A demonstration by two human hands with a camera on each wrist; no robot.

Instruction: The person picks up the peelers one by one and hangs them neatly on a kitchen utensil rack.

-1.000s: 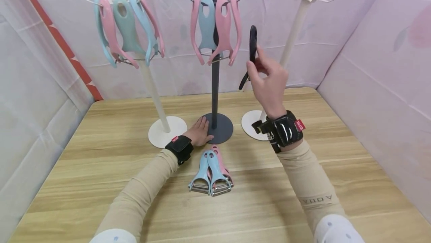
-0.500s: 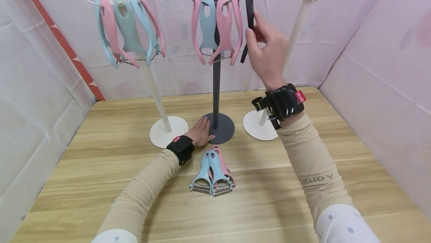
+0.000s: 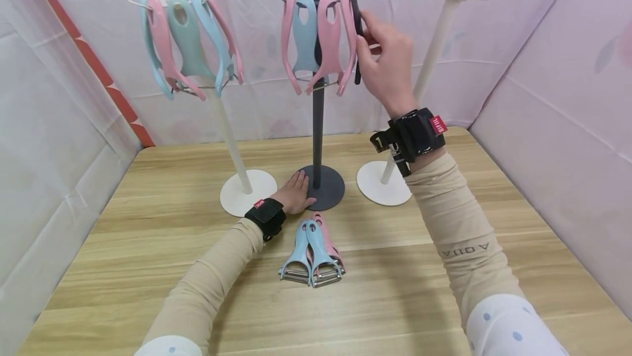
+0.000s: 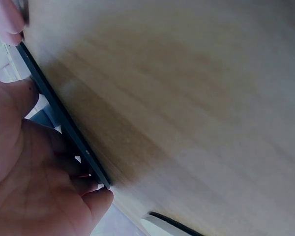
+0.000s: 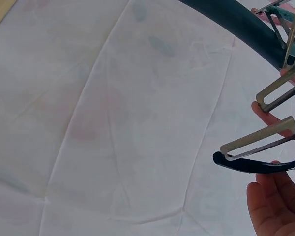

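— What's on the bench [image 3: 148, 219]?

— Three stands. The dark stand [image 3: 316, 120] in the middle carries pink and blue peelers; the left hand [image 3: 295, 194] lies flat, fingers relaxed, on its base, steadying it.

— And the black peeler [image 3: 353, 10]?

— Pinched upright in the right hand [image 3: 387, 65], right beside the stand's top hooks, touching the pink one next to it.

— How best to hang it?

— I'd judge: keep the base pressed, line the handle's hole with a free hook, and ease it on without knocking its neighbours.

Right hand [image 3: 387, 65] pinching black peeler [image 3: 353, 21] at dark stand [image 3: 317, 125], left hand [image 3: 295, 194] on base
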